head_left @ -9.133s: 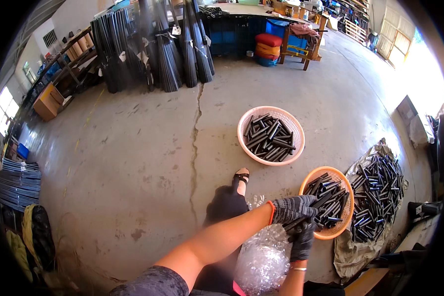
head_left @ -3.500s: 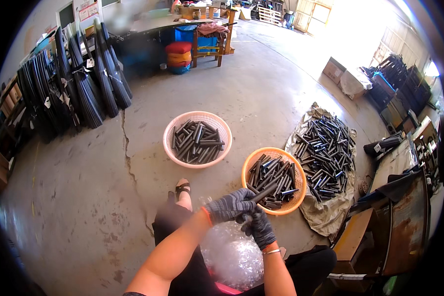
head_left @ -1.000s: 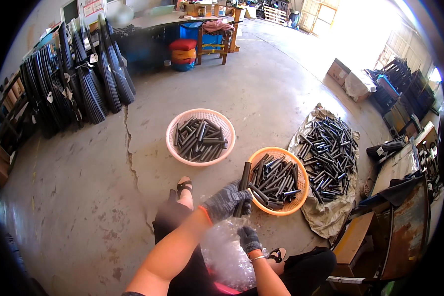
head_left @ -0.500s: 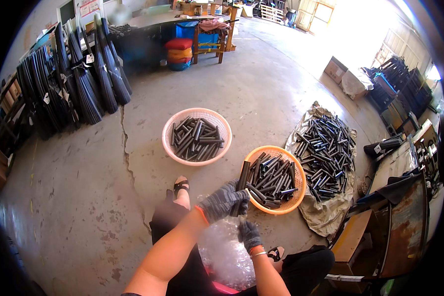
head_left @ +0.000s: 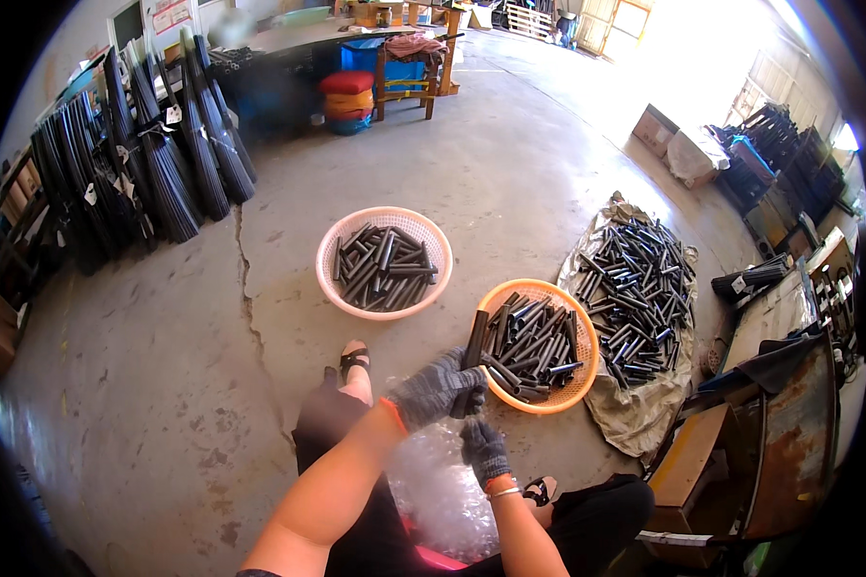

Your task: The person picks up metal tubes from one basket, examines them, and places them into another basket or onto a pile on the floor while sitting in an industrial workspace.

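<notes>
Since the frame from a few seconds back, where both hands meet at one slanting tube, the right hand (head_left: 484, 451) has come away and now sits just below the left hand (head_left: 440, 390), near the centre-bottom of the frame. Wrapped in a grey knitted glove, the left hand grasps a black tube (head_left: 475, 337) near its lower part; the tube points up the frame, its upper stretch free beside the orange basket. A paler spot by the fingers may be another tube's end, but I cannot tell. Gloved too, the right hand has its fingers curled; whether they hold anything is unclear.

By its look the tube should be stiff and fairly light, its smooth surface apt to slide in a loose grip, and not easily broken. Mid-length seems the best hold, for balance, with the fingers wrapped round rather than pinching an end.

Below the hands lies crumpled clear plastic (head_left: 438, 492). Right of centre, the orange basket (head_left: 584, 373) holds many similar tubes (head_left: 541, 338); farther right, a heap of tubes (head_left: 635, 298) covers a dull sheet (head_left: 635, 423). Above the hands, mid-frame, a pink basket (head_left: 440, 252) holds more. Long dark bundles (head_left: 168, 173) stand at upper left.
</notes>
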A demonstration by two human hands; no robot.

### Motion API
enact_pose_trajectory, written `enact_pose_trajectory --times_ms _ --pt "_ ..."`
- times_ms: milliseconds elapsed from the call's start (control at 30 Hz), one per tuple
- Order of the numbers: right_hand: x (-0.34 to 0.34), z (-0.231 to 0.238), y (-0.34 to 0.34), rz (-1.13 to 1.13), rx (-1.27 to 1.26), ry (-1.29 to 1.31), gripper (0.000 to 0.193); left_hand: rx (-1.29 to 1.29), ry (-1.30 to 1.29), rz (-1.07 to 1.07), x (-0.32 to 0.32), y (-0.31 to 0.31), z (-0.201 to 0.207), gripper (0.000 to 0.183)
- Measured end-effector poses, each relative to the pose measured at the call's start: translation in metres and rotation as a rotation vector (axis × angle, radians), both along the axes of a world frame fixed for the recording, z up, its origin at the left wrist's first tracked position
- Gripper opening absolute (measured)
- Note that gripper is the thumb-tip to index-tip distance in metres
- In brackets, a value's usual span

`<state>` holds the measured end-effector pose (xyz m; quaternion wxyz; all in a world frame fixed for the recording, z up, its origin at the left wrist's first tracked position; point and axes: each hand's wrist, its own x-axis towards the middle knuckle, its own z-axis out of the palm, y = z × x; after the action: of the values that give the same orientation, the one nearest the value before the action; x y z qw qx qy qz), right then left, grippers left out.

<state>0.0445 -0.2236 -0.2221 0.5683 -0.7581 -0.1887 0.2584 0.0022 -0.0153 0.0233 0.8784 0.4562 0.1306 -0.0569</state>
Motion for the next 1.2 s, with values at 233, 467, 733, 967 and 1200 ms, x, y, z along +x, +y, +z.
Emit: enact_pose_trajectory --times_ms 233,467,733,967,1200 --pt "-0.016 0.124 0.028 -0.290 0.248 0.428 0.040 -0.025 -0.033 0.035 -0.011 0.015 -0.011 0.034" --pt "-0.002 0.129 0.040 0.048 0.217 0.393 0.028 -0.054 -0.047 0.010 -0.009 0.009 -0.016 0.029" --pt "-0.005 0.082 0.007 -0.104 0.054 0.405 0.031 -0.082 0.014 -0.005 -0.011 0.016 -0.019 0.028" --pt "-0.009 0.162 0.055 0.016 0.187 0.384 0.031 -0.044 -0.032 0.013 -0.004 0.012 -0.021 0.023" --pt "0.000 0.003 -0.043 -0.321 -0.007 0.539 0.021 -0.174 -0.023 0.024 -0.009 0.012 -0.006 0.023"
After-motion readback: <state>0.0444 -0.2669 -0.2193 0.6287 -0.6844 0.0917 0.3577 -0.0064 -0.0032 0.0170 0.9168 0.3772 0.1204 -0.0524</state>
